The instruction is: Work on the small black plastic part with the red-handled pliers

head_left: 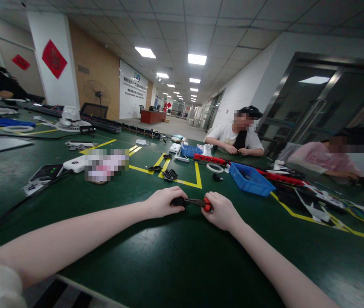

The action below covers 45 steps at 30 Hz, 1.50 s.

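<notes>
Close in front of me, my left hand (164,202) is closed around a small black part (179,201) whose exact kind I cannot make out. My right hand (223,210) grips red-handled pliers (197,202), their dark narrow jaws pointing left at the black part. The jaw tips meet the part's right end, but whether they pinch it is too small to tell. Both hands are just above the green table (156,252). Beyond them, a cluster of small black pieces (170,174) lies inside yellow tape lines.
A blue bin (252,182) stands right of the hands, near a roll of white tape (215,168). To the left are a phone (106,167) and a white device with a black cable (75,163). People sit across the table and at its sides.
</notes>
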Motion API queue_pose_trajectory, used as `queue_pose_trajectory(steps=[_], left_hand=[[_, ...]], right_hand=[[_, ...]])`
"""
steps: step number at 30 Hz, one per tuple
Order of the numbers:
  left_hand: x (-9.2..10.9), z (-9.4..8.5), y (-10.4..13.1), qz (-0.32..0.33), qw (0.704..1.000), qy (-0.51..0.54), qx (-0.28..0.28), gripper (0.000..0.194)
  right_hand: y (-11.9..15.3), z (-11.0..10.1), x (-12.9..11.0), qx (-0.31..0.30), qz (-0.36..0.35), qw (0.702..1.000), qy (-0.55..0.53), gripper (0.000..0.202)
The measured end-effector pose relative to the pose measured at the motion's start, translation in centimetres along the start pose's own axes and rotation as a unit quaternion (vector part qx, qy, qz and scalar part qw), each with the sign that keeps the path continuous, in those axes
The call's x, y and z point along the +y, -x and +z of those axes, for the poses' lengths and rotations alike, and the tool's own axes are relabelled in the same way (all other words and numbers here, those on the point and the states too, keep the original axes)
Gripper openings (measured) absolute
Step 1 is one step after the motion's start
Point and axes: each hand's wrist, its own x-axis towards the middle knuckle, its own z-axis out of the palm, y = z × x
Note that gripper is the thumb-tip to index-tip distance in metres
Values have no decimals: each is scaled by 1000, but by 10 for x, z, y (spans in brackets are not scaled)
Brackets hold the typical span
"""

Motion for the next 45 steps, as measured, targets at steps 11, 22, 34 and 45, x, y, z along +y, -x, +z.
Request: queue_pose_trajectory(steps=[11,22,34,45], left_hand=[[0,-1,-1,2,999,38,-14,27],[3,-2,-2,-30,993,103,-55,26],[4,-3,-2,-21,997,66,-16,25],[0,-1,-2,-2,999,49,-7,28]], right_hand=[[1,-1,0,1,-5,1000,14,11],[2,2,1,50,-36,995,82,11],[1,3,3,58,-29,995,79,15],[1,2,2,43,-45,995,75,10]])
